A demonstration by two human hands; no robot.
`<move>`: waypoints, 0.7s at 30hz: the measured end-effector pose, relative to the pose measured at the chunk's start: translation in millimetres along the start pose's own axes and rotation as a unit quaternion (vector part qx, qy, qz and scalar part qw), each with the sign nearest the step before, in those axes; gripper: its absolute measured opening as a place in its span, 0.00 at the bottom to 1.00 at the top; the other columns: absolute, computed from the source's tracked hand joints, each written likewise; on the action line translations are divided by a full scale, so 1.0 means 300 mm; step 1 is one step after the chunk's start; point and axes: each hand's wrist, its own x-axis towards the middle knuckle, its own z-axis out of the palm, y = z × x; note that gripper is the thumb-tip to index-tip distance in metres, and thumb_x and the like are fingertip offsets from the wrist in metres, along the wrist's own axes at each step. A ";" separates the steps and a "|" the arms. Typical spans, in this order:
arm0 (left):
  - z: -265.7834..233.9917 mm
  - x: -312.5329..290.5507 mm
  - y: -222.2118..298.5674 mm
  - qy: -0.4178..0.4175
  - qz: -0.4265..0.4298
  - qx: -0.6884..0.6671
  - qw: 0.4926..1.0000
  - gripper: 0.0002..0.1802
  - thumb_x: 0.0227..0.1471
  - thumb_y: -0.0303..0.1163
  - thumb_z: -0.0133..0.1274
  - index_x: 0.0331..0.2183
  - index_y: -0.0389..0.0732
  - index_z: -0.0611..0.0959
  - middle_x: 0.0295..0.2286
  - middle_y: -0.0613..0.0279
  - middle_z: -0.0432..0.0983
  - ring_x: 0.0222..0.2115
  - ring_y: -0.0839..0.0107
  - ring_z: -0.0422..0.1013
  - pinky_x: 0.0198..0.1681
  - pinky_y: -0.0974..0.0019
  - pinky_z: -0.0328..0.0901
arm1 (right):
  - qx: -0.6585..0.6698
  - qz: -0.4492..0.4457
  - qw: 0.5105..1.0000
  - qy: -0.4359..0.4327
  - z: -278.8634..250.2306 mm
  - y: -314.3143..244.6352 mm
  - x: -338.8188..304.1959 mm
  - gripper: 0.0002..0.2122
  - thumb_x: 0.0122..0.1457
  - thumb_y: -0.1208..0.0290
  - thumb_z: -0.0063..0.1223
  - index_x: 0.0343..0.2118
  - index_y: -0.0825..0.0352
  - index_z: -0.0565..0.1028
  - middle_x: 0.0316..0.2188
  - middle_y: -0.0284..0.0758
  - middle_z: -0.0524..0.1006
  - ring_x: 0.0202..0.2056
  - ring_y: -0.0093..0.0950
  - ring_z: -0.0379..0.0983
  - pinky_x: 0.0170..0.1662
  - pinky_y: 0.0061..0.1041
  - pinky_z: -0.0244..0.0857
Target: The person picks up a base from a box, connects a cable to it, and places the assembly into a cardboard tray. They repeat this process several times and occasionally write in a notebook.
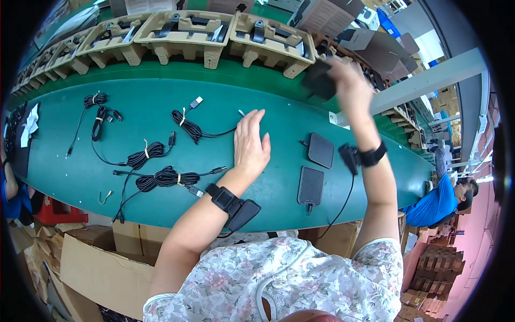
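Green conveyor belt (pixel 161 102) on a packing line, beige moulded pulp trays (pixel 185 29) along its far edge. Right hand (pixel 343 80) is closed around a flat black square pad (pixel 317 80), raised above the trays; placing it looks like the step in hand, and calls for lining it up with a tray recess. Left hand (pixel 251 142) lies flat and empty on the belt. Just right of it: two more black pads (pixel 316 169). To its left: about five bundled black cables (pixel 161 178).

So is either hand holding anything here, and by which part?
The right hand grips a dark flat pad by its right edge, though motion blur hides detail. The left hand lies flat on the green belt, holding nothing.
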 end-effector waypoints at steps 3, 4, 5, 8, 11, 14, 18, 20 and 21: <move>0.003 -0.008 -0.002 -0.038 -0.019 0.017 0.999 0.26 0.42 0.22 0.48 0.47 0.37 0.65 0.45 0.50 0.62 0.47 0.52 0.59 0.50 0.55 0.55 | -0.175 0.138 0.968 0.113 0.004 0.253 0.175 0.14 0.54 0.76 0.41 0.38 0.51 0.75 0.29 0.37 0.74 0.35 0.37 0.72 0.35 0.32 0.65; 0.000 -0.007 0.003 -0.051 -0.027 0.018 0.998 0.26 0.42 0.21 0.48 0.47 0.37 0.65 0.45 0.50 0.62 0.47 0.52 0.59 0.51 0.55 0.54 | -0.142 0.209 0.960 0.124 0.022 0.336 0.218 0.14 0.51 0.75 0.41 0.37 0.51 0.76 0.33 0.38 0.73 0.38 0.38 0.70 0.38 0.35 0.65; -0.001 -0.003 0.012 -0.062 -0.033 0.012 0.997 0.26 0.42 0.21 0.48 0.47 0.37 0.65 0.45 0.50 0.61 0.47 0.52 0.58 0.51 0.55 0.54 | -0.115 0.276 0.945 0.135 0.027 0.410 0.257 0.14 0.48 0.75 0.42 0.36 0.51 0.77 0.37 0.38 0.72 0.41 0.39 0.69 0.41 0.37 0.64; -0.010 0.004 0.011 -0.071 -0.050 0.013 0.996 0.25 0.43 0.21 0.47 0.47 0.37 0.65 0.46 0.50 0.61 0.47 0.52 0.58 0.52 0.55 0.54 | -0.141 0.349 0.920 0.104 0.174 0.608 0.287 0.14 0.50 0.72 0.40 0.37 0.51 0.76 0.37 0.42 0.72 0.40 0.43 0.68 0.43 0.37 0.64; -0.022 -0.003 0.019 -0.080 -0.066 0.015 0.995 0.25 0.43 0.20 0.47 0.47 0.37 0.65 0.46 0.50 0.60 0.48 0.52 0.58 0.52 0.55 0.53 | -0.123 0.379 0.917 -0.007 0.281 0.696 0.244 0.14 0.54 0.68 0.38 0.41 0.51 0.74 0.42 0.43 0.71 0.45 0.42 0.66 0.47 0.37 0.61; -0.027 -0.015 0.031 -0.096 -0.075 0.029 0.992 0.24 0.43 0.20 0.46 0.46 0.37 0.66 0.47 0.49 0.60 0.48 0.51 0.57 0.52 0.54 0.53 | -0.114 0.362 0.925 -0.025 0.364 0.775 0.246 0.15 0.56 0.66 0.36 0.44 0.50 0.72 0.45 0.44 0.69 0.48 0.42 0.64 0.50 0.38 0.58; -0.026 -0.001 0.037 -0.102 -0.068 0.038 0.992 0.23 0.42 0.19 0.46 0.44 0.36 0.68 0.46 0.48 0.60 0.48 0.50 0.58 0.52 0.52 0.53 | -0.172 0.256 0.946 -0.099 0.554 0.935 0.139 0.16 0.58 0.63 0.33 0.48 0.51 0.69 0.48 0.45 0.67 0.50 0.44 0.62 0.53 0.39 0.55; -0.015 -0.001 0.024 -0.101 -0.060 0.033 0.992 0.22 0.40 0.19 0.46 0.43 0.36 0.69 0.46 0.47 0.60 0.48 0.50 0.58 0.52 0.52 0.53 | -0.193 0.198 0.951 -0.137 0.599 1.017 0.102 0.17 0.59 0.62 0.32 0.49 0.52 0.68 0.49 0.45 0.66 0.50 0.44 0.62 0.53 0.39 0.54; -0.012 0.001 0.018 -0.099 -0.045 0.028 0.994 0.22 0.39 0.18 0.46 0.42 0.35 0.70 0.46 0.47 0.60 0.48 0.49 0.58 0.52 0.52 0.53 | -0.155 0.202 0.957 -0.137 0.594 1.057 0.091 0.18 0.59 0.58 0.30 0.48 0.54 0.68 0.47 0.46 0.67 0.51 0.44 0.61 0.53 0.39 0.56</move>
